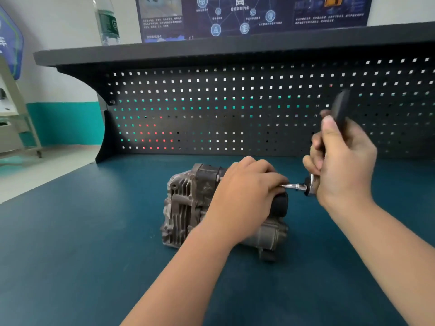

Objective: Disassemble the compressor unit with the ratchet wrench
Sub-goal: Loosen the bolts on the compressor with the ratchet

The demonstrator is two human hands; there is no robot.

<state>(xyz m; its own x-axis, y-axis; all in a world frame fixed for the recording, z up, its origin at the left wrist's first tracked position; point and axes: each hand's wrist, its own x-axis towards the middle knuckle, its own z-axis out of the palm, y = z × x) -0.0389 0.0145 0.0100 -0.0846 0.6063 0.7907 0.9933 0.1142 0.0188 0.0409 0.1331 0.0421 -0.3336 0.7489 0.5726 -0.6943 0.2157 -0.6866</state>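
The compressor (211, 208), a grimy grey metal block with ribbed sides, lies on the blue desk (70, 255) about midway between its near edge and the far edge under the pegboard (211, 109). The left hand (249, 191) lies pressed on top of it, fingers curled together over its right end. Just beside that end, the right hand (341, 161) is closed around the ratchet wrench (329, 147), whose blurred black handle sticks up past the thumb while its shiny extension bar (293, 186) runs level into the compressor under the left fingertips.
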